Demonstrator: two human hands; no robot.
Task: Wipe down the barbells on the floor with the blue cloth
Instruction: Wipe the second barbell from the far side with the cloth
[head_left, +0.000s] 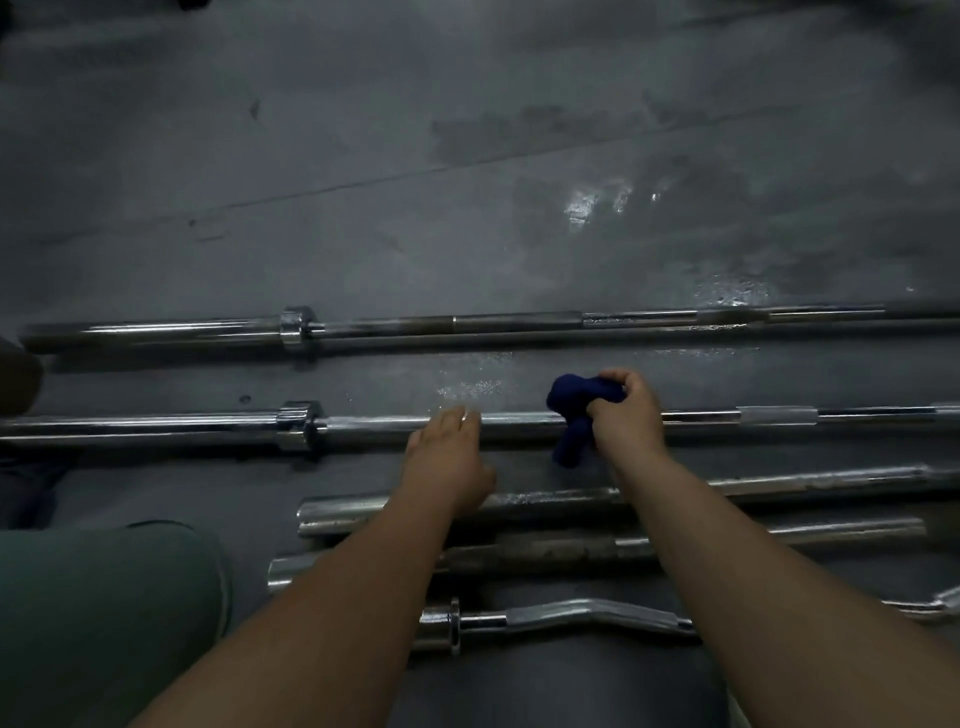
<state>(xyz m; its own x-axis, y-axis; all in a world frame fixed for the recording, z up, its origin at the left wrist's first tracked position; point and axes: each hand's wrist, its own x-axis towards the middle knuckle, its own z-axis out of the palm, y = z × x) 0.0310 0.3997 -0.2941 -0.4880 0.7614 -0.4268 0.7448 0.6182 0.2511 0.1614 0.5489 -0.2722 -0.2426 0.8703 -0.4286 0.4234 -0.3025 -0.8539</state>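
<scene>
Deep navy blue, plain, on the bunched cloth (571, 400). Bright chrome silver with white glare streaks along the far barbell (519, 322), dulling to matt brown-grey over its mid shaft. Same mirror chrome on the middle barbell (519, 420), broken by one pale frosted grey band toward the right. Speckled chrome on the short bar (545, 500); dull rusty brown midway along the next bar (545, 551); clean silver on the curl bar (571, 610). Dark slate grey for the floor (467, 208), blotched darker, with white glints. Muted green on the trouser leg (93, 597).
</scene>
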